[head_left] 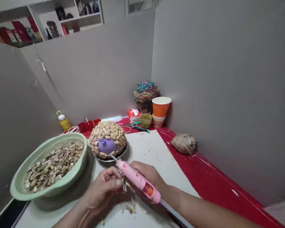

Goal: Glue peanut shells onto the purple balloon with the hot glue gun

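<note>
My right hand (146, 171) is wrapped round a pink hot glue gun (139, 180). Its metal nozzle points away from me, close to the lower front of a purple balloon (108, 145). Peanut shells (110, 130) cover most of the balloon, leaving a purple patch around the knot bare. The balloon rests in a shallow metal dish (124, 152). Just under the glue gun, my left hand (105, 186) has thumb and fingers pinched at a pale, ragged bit of peanut shell (124, 186), partly hidden.
At the left stands a green colander (77, 171) of shell pieces (54, 164). Pliers (140, 128), red cups (89, 125), an orange paper cup (161, 109), a yellow bottle (65, 123) and a colourful tree-like craft (146, 91) line the back. Twine (184, 143) lies right.
</note>
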`<control>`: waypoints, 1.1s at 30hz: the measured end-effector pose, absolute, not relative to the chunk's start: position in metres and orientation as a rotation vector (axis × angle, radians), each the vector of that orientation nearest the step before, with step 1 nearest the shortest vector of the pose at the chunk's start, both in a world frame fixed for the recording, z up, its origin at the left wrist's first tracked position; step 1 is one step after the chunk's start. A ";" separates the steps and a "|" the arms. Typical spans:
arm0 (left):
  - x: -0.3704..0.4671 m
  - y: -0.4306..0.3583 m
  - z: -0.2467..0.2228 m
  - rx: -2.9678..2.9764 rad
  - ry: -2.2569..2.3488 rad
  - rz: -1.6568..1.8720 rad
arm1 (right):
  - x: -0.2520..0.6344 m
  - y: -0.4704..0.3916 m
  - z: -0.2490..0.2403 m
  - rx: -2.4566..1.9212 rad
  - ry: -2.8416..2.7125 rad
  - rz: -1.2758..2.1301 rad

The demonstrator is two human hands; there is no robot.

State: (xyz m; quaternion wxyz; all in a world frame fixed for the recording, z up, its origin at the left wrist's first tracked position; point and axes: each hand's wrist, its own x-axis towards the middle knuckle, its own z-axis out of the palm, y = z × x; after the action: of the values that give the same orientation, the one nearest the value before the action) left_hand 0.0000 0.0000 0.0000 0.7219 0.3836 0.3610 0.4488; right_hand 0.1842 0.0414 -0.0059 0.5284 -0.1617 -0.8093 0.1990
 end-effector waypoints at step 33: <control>-0.032 0.005 0.035 1.194 0.988 1.433 | 0.192 0.033 0.010 -0.385 -2.073 0.456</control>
State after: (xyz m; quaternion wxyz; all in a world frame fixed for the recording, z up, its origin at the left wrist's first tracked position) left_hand -0.0320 0.0045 0.0345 0.4931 0.4921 0.4073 0.5906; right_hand 0.1921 0.0332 0.0097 0.4725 -0.1574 -0.8470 0.1861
